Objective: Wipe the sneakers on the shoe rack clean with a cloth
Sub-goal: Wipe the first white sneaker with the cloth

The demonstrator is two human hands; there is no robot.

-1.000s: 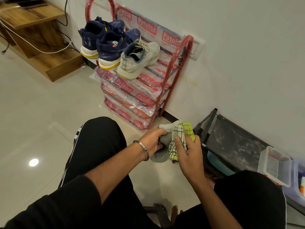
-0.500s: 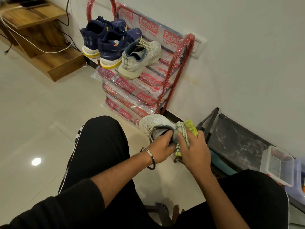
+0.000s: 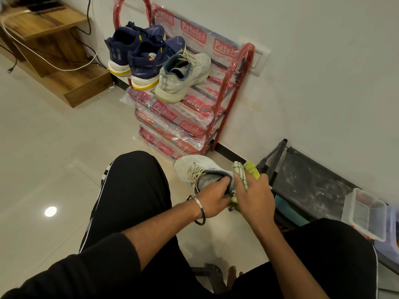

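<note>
The left hand (image 3: 212,196) grips the collar of a white sneaker (image 3: 195,169), fingers curled into its opening, a metal bangle (image 3: 199,209) on the wrist. The right hand (image 3: 254,196) clutches a yellow-green checked cloth (image 3: 245,171) against the shoe's heel — how much of the heel it covers is hard to tell. The shoe is held low above the pale floor (image 3: 54,158), toe pointing away. Beyond, the red shoe rack (image 3: 228,104) carries the other white sneaker (image 3: 183,76) beside two navy sneakers (image 3: 140,55) — all on its top shelf.
</note>
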